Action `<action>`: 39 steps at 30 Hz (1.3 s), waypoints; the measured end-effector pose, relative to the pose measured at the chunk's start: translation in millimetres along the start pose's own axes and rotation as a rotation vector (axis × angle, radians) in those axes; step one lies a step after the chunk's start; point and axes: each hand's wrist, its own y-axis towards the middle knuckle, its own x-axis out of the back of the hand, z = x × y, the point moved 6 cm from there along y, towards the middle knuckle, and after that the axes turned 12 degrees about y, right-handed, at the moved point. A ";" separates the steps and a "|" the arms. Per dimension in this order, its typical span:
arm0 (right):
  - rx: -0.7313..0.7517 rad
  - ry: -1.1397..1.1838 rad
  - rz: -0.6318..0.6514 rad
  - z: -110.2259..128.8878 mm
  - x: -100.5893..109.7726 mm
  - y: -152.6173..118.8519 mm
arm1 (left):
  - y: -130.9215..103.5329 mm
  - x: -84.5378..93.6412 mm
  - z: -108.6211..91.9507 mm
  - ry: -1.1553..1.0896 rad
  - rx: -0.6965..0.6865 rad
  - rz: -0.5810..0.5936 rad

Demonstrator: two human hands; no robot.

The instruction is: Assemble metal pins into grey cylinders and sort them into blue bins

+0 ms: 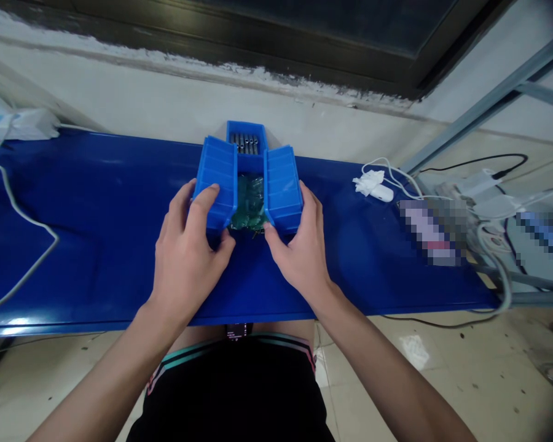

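My left hand [187, 236] is closed around a blue plastic bin [219, 175], fingers on its outer side and thumb near the front. Another blue bin of the same kind, the right bin [283, 184], is gripped by my right hand [304, 242]. Both bins are tilted, with a narrow gap between them. In that gap lies a heap of green pieces [250, 199] under shiny clear material; their exact kind is not plain. Directly behind stands a third blue bin [251, 163] holding several grey metal cylinders [246, 145].
The blue table [110, 233] runs along the wall. At its right are a white device with a cable [378, 187] and a blurred-out flat object [428, 233]. A white cable [41, 230] crosses the left side, near a power strip [32, 126]. A metal frame [470, 110] rises at right.
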 end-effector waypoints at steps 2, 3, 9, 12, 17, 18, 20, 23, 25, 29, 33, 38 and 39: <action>-0.007 -0.004 0.002 -0.8 0.4 0.1 | 0.6 0.8 2.6 0.006 0.000 0.002; -0.014 0.000 -0.001 -1.4 0.7 0.2 | 1.0 1.3 4.0 0.005 0.004 -0.001; -0.031 0.016 -0.022 -3.8 2.3 0.7 | 4.2 5.9 12.3 -0.018 0.068 -0.006; -0.050 0.011 -0.028 -6.2 2.8 0.8 | 5.3 8.8 19.8 -0.029 0.146 0.006; -0.049 0.002 -0.051 -8.7 6.7 1.0 | 6.0 16.2 32.5 -0.016 0.194 -0.032; -0.047 0.003 -0.050 -8.9 7.8 1.2 | 6.0 17.0 34.9 -0.018 0.181 -0.035; -0.040 0.007 -0.039 -8.8 10.3 1.9 | 5.5 17.1 40.3 -0.025 0.139 -0.019; -0.028 0.036 -0.034 -9.0 16.2 3.2 | 3.8 17.8 52.1 -0.040 0.086 -0.010; -0.036 0.084 -0.061 -11.0 21.9 3.5 | 2.9 20.4 62.9 -0.068 0.084 -0.039; -0.089 0.165 -0.106 -17.5 30.5 2.7 | 2.5 18.8 86.0 -0.187 0.162 0.037; -0.089 0.208 -0.149 -17.9 37.2 2.9 | 2.4 32.6 92.7 -0.077 0.102 -0.069; -0.141 0.304 -0.238 -19.9 45.9 10.7 | 5.9 53.8 81.9 0.113 -0.033 -0.192; -0.167 0.334 -0.262 -22.2 47.3 14.7 | 10.7 54.0 82.2 0.071 -0.007 -0.175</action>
